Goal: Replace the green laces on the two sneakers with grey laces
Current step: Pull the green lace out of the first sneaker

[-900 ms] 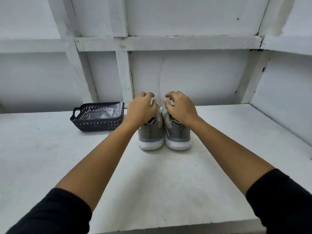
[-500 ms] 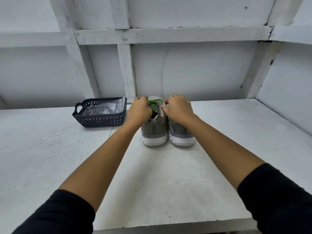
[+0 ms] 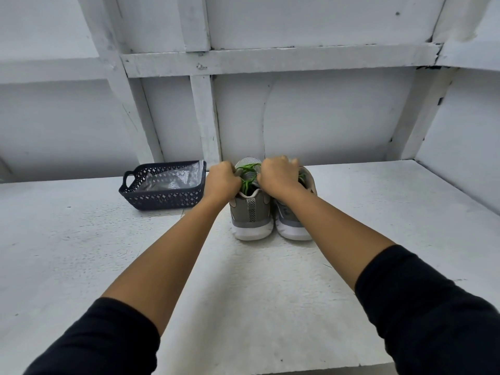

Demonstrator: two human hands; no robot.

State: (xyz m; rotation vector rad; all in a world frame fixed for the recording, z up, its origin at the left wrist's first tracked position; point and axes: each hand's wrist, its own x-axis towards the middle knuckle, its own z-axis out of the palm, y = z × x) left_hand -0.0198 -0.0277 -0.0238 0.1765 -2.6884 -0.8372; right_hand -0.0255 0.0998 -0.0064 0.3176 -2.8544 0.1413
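Two grey sneakers with white soles stand side by side, heels toward me, at the back of the white table. The left sneaker (image 3: 250,212) shows its green lace (image 3: 247,176) between my hands. My left hand (image 3: 221,182) is curled at the left side of that lace, and my right hand (image 3: 278,177) is curled at its right side, both seeming to grip the lace. The right sneaker (image 3: 293,223) lies partly hidden under my right wrist. A bit of green shows by its tongue.
A dark blue plastic basket (image 3: 162,197) holding a clear plastic bag (image 3: 170,178) stands left of the sneakers. A white wall with wooden battens (image 3: 205,117) rises just behind them. The white table (image 3: 243,293) stretches toward me.
Both hands have shifted from the tops of the two sneakers onto the left sneaker, and its green lace now shows between them. The view has shifted a little.
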